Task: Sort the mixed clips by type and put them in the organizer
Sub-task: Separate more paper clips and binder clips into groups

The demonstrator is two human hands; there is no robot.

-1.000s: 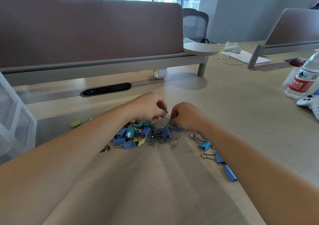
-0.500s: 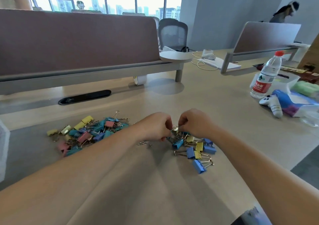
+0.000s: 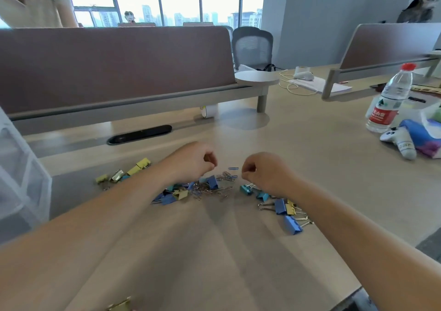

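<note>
Hands have parted — left hand point(image 3: 194, 162) and right hand point(image 3: 262, 174) have curled fingers, on what I cannot tell; paper clips point(image 3: 226, 177) seem light, slippery wire — pinch a loop.

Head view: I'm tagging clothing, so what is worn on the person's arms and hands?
Nothing shows. The left hand and right hand are ungloved. The left forearm and right forearm are bare to the frame's edge. No sleeves, watch, bracelet or rings are visible.
</note>
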